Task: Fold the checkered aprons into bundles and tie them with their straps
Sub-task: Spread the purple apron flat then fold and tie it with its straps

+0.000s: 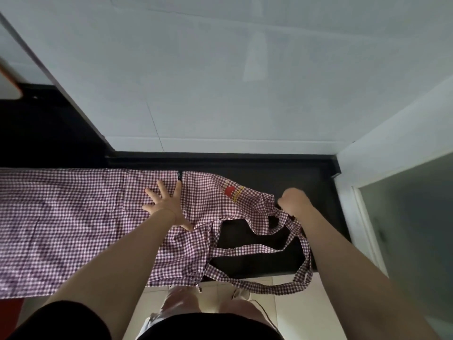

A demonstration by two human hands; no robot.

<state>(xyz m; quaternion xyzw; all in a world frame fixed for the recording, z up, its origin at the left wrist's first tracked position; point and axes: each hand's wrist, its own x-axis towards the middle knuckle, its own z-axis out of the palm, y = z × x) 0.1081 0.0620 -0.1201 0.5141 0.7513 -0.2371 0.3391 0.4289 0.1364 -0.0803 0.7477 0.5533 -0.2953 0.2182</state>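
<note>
We note a purple-and-white checkered apron [73,217] with a red-and-yellow motif [231,191]. Under it we see a black counter [306,173]; far wall [220,69] pale grey.

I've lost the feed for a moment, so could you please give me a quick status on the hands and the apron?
Left hand flat, fingers spread, pressing checkered apron. Right hand curled at the bib end by the straps. Apron spread on black counter, unfolded. No obstruction seen.

Black countertop [257,163] below white tiled wall [220,69], frosted glass panel [411,217] rightward.
</note>
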